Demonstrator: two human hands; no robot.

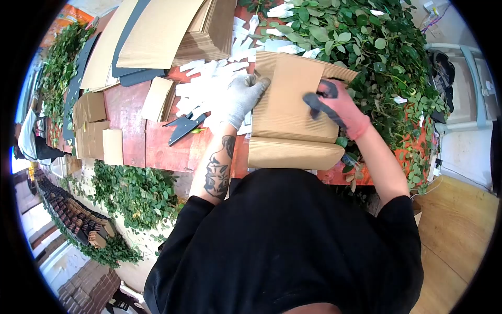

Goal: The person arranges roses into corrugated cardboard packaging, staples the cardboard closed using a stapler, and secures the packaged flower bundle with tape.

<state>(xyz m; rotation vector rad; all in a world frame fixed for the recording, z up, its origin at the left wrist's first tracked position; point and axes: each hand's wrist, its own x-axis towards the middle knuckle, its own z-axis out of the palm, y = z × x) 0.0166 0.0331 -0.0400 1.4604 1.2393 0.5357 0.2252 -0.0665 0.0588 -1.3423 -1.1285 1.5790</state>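
Note:
My left hand [243, 98], in a pale grey glove, is closed at the left edge of a corrugated cardboard sheet [266, 118], its thumb lying on the board. A smooth brown cardboard panel [295, 86] lies upright on top of this sheet. Over the panel's right side is my right hand [337, 107], in a pink glove with dark grey fingers. Those fingers are bent and apart, slightly blurred, with nothing visible between them. Nearest my body, a corrugated flap [295, 153] runs across the front of the sheet. What lies underneath the cardboard is hidden.
White paper-like strips [209, 86] are scattered left of the cardboard, beside a black-bladed tool [185, 128]. Stacked cardboard sheets [204, 39] stand behind on the red table [125, 125]. Leafy green stems [376, 57] heap up at right, and more foliage [138, 196] lies lower left.

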